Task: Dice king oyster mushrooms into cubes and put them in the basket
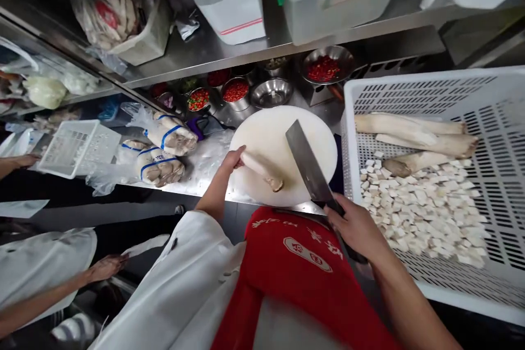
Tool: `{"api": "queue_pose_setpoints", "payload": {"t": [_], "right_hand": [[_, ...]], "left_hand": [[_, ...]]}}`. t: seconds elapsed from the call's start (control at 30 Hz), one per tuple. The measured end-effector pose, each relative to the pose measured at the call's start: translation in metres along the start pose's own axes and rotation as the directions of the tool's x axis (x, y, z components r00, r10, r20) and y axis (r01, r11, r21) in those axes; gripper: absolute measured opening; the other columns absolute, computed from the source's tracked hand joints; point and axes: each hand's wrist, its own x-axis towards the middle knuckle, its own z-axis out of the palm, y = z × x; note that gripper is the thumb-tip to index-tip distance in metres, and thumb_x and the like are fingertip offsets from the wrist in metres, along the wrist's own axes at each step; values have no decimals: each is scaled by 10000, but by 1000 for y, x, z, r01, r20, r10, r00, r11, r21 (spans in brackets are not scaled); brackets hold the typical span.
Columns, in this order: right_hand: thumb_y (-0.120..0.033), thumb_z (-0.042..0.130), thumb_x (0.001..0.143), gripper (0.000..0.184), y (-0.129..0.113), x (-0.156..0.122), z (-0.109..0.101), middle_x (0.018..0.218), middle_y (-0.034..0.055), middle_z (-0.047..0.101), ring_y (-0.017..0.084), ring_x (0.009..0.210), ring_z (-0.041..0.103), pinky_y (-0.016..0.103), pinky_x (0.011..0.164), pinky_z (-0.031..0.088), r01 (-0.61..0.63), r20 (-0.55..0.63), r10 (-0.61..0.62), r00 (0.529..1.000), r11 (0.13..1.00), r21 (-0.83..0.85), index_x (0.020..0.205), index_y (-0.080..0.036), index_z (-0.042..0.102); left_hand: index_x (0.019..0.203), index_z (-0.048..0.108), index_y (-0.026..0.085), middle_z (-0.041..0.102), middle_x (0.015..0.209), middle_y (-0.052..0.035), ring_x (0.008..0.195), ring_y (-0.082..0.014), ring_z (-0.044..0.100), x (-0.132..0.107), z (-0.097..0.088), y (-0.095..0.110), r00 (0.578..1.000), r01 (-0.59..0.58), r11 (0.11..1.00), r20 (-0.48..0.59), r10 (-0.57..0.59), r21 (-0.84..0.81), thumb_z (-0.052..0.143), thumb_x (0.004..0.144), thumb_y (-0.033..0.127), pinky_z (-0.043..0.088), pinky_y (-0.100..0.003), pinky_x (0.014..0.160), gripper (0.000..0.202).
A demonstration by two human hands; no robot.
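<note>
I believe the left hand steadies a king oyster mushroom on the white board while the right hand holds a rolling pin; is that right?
Not quite: the head view shows the right hand holding a cleaver, not a rolling pin. The left hand does steady the king oyster mushroom on the white board.

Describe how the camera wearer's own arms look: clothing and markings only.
The left arm wears a white jacket sleeve pushed up to the elbow; the forearm is bare. The right forearm shows no sleeve. The left grip and right grip are gloveless.
</note>
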Motion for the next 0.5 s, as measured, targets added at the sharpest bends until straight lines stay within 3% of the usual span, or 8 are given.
{"api": "queue_pose_setpoints", "payload": {"t": [0.13, 0.2, 0.23, 0.3, 0.37, 0.43, 0.5], "right_hand": [[-241, 410, 915, 351, -24, 41, 41, 1075, 135, 722, 281, 950, 689, 357, 784, 510, 138, 55, -128, 990, 951, -275, 1188, -169, 618], [-216, 404, 916, 390, -26, 49, 59, 1150, 149, 703, 289, 1015, 678, 377, 849, 508, 162, 80, -143, 986, 933, -322, 1252, -153, 592], [-216, 405, 920, 398, -27, 51, 65, 1175, 149, 695, 287, 1041, 671, 382, 874, 506, 174, 89, -153, 984, 930, -325, 1270, -152, 583], [-225, 405, 934, 398, -27, 52, 73, 1209, 142, 684, 279, 1083, 656, 383, 908, 502, 190, 102, -166, 981, 929, -317, 1288, -162, 574], [-242, 402, 951, 396, -29, 52, 74, 1233, 130, 676, 268, 1111, 645, 381, 927, 499, 195, 124, -164, 979, 931, -308, 1306, -179, 565], [-271, 394, 970, 409, -32, 54, 71, 1279, 122, 655, 262, 1144, 631, 383, 943, 491, 181, 156, -138, 978, 935, -306, 1345, -189, 534], [-315, 373, 992, 432, -35, 58, 65, 1318, 117, 636, 260, 1153, 631, 375, 928, 491, 151, 204, -89, 975, 937, -315, 1392, -194, 482]], "left_hand": [[1071, 588, 160, 617, 605, -4, 567, -146, 574, 8, 21, -15, 971, -184, 980, -138, 193, 77, 609, 847, 580, 408, -242, 560, 477], [1243, 510, 196, 648, 741, -6, 691, -156, 617, 5, 30, -31, 907, -370, 912, -145, 396, 176, 629, 856, 533, 455, -252, 645, 527], [1285, 489, 202, 651, 810, -21, 749, -162, 627, 3, 33, -40, 842, -483, 841, -135, 522, 244, 633, 865, 506, 476, -264, 683, 538], [1290, 517, 195, 635, 981, -80, 907, -194, 629, 2, 34, -58, 629, -698, 601, -68, 775, 390, 633, 879, 472, 512, -319, 781, 509], [1222, 591, 220, 588, 1159, -114, 1108, -238, 575, 5, 31, -70, 423, -813, 362, 35, 905, 456, 667, 857, 476, 500, -397, 923, 452], [1150, 640, 256, 566, 1249, -101, 1234, -262, 500, 12, 27, -75, 293, -871, 203, 142, 945, 446, 711, 817, 489, 445, -453, 1029, 412], [1120, 657, 267, 590, 1241, -87, 1248, -261, 486, 20, 23, -73, 232, -898, 128, 205, 951, 420, 722, 808, 486, 418, -464, 1057, 387]]}}
